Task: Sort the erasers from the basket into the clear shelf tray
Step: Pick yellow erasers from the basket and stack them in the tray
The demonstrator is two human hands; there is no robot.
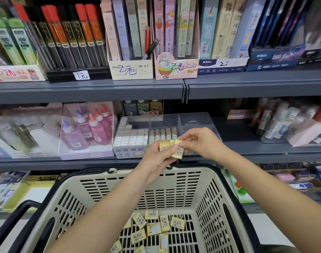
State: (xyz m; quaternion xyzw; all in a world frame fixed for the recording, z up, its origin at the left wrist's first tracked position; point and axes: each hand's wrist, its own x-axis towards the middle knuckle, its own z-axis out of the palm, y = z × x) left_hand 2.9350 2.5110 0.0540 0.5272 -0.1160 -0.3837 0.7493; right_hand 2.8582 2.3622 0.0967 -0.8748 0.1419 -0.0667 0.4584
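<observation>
– while our left hand (156, 158) hangs just past the basket's far rim, what does it hold?
– a small stack of pale yellow rectangular erasers (178, 152) with barcode labels. our fingers are curled round them, with the thumb pressing on the front.
– and our right hand (201, 141)?
– it meets the left one in front of the tray. its fingers (185, 137) pinch the top corner of one yellow eraser in that stack.
– where is the tray?
– the clear acrylic shelf tray (194, 119), split by dividers, stands on the grey metal shelf (265, 148) right behind our hands. its left compartment carries rows of white boxed erasers (130, 137), stepped higher toward the back left. the next compartment holds rows of small cream erasers (163, 132) standing on end. our right hand partly hides the sections farther right, so we cannot tell how they are filled.
– and the basket?
– the beige slotted plastic basket (101, 175) with black handles sits below us, and both our forearms cross over it. loose yellow erasers (157, 225) lie scattered on its floor, some label up, some with a plain white face up, a few leaning on each other.
– what is beside the tray?
– just to its left there is a clear box of pink and purple glue bottles (94, 128) with pointed caps. on the shelf above stand cartons of pencil-lead tubes (130, 39).
</observation>
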